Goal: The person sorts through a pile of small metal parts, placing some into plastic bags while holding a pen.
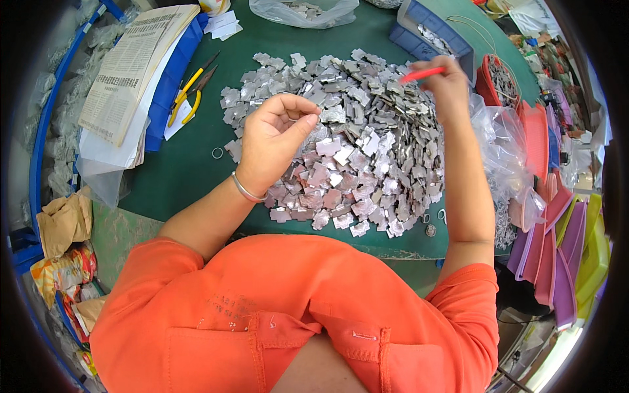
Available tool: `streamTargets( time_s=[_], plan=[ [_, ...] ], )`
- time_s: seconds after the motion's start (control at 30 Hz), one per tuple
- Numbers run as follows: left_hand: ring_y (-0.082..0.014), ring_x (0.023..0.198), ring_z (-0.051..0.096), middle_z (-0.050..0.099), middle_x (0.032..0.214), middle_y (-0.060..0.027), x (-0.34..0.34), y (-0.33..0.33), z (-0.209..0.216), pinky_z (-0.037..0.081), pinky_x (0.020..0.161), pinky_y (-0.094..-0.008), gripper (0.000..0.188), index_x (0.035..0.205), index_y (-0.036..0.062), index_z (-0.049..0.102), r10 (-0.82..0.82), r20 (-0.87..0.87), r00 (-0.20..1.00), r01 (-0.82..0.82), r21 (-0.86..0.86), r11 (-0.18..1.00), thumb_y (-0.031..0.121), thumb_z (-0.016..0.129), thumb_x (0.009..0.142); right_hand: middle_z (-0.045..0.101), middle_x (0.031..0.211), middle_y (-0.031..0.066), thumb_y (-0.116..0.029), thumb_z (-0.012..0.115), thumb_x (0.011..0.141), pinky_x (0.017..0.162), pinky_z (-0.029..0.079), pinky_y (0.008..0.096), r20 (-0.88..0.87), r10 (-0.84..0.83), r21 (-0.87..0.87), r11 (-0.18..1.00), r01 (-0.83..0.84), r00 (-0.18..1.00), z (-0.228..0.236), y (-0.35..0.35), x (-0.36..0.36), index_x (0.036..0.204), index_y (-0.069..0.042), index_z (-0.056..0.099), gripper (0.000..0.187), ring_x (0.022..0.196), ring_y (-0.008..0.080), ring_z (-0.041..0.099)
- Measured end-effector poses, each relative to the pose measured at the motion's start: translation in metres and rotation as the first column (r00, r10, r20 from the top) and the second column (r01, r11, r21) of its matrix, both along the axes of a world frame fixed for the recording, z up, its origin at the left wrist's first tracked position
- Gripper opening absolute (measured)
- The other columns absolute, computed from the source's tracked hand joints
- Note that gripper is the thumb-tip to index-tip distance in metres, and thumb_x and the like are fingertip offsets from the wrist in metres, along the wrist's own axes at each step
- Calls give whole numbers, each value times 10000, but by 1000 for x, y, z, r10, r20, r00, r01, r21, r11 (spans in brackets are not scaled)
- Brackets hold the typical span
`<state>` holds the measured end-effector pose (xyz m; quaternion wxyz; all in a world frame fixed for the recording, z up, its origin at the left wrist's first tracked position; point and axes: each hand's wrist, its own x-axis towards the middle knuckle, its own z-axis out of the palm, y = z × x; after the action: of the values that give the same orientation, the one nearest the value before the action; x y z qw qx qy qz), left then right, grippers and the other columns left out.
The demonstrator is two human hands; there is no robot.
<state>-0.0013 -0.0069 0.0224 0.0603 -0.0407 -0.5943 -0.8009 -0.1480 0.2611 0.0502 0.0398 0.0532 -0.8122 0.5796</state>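
Note:
A broad heap of small flat silvery metal pieces [367, 167] with notched edges is spread over the green table [183, 187]. Over the heap's left part, my left hand [274, 134] has thumb and forefinger pinched together. Whatever is between those fingertips is too small or hidden to make out; one shiny piece lies right beside them. My right hand [449, 88], slightly blurred, is raised over the far right of the heap. Its fingers close round a slim red stick-shaped tool [422, 74] that points left.
Yellow-handled pliers [187, 98] lie left of the heap, beside a blue bin [171, 85] topped with newspapers [134, 69]. Far right stand a blue bin [436, 39] and a red basket [485, 82] of metal parts. Plastic bags [501, 141] crowd the right edge.

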Motion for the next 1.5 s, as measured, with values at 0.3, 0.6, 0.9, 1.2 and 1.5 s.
streamTargets(
  time_s=[0.3,0.6,0.9,1.2,1.5],
  plan=[
    [-92,821,585,619,897,-47,0,7,3,473,725,-219,144,959,-14,577,-49,23,999,49,14,999,-10,602,818,580,716,94,83,639,707,669,480,293,-114,293,263,930,-255,949,-15,-62,55,691,-12,412,247,735,167,576],
    [-186,779,648,626,915,-134,0,15,16,540,660,-265,292,1087,-53,526,-337,231,913,295,199,934,151,577,885,620,820,106,106,679,706,631,467,242,-278,284,-207,915,-346,918,-1,-71,122,672,-56,399,325,721,130,574],
    [-157,847,625,611,955,-117,5,20,11,527,746,-262,292,1035,-47,528,-297,119,948,276,162,947,-39,656,772,598,970,140,102,606,774,702,476,250,-305,58,-329,930,-162,951,-19,-74,148,760,-53,407,253,824,139,563],
    [-156,866,620,606,945,-107,9,25,6,520,758,-258,254,1011,-47,531,-268,70,961,258,130,957,-42,644,783,617,867,139,99,673,731,636,484,237,-439,67,-237,953,-187,896,-18,-75,157,743,-55,403,312,733,135,577],
    [-199,740,658,633,875,-125,10,19,15,549,650,-268,228,1041,-55,551,-347,239,907,317,158,935,52,607,848,640,832,144,104,686,709,579,490,256,-604,82,-15,993,-114,793,-18,-73,158,710,-58,413,317,700,171,615]
  ],
)
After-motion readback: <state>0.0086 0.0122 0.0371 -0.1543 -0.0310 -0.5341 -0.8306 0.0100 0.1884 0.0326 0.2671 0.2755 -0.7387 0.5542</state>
